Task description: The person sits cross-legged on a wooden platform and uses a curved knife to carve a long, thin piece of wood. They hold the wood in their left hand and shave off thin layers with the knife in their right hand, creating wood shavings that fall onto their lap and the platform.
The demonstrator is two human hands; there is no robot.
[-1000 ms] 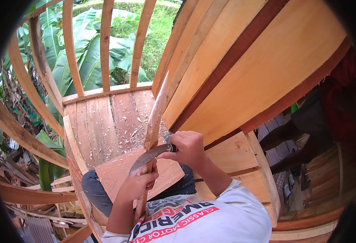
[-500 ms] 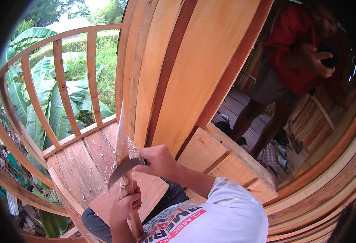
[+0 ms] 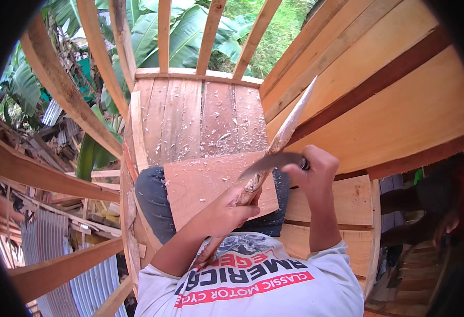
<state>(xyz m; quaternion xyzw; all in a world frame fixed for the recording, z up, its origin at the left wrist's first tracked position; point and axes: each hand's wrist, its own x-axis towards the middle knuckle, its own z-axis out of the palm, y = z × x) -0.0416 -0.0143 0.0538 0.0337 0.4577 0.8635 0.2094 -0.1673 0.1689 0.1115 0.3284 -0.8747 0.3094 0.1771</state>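
Note:
My left hand (image 3: pixel 233 210) is wrapped round the lower part of a wooden stick (image 3: pixel 290 124), just below the blade. The stick slants from my shirt up and away to the right, its far end pale, peeled and pointed, its middle still brownish. In my right hand (image 3: pixel 319 170) is the dark handle of a knife (image 3: pixel 274 161) with a broad, curved blade. The blade lies across the stick just above my left hand and hides a short piece of it. Under the stick, a flat wooden board (image 3: pixel 197 193) rests on my lap.
Shavings lie scattered over the plank floor (image 3: pixel 184 119). A slatted wooden railing (image 3: pixel 208 39) runs ahead and on the left, with banana leaves (image 3: pixel 163 37) beyond. A plank wall (image 3: pixel 369 100) rises on the right. At the far right, a person (image 3: pixel 443 195) stands in shadow.
My view has swung left and down, so the railing now stands ahead and the person shifts to the right edge. The stick tilts more to the right. Both grips stay the same.

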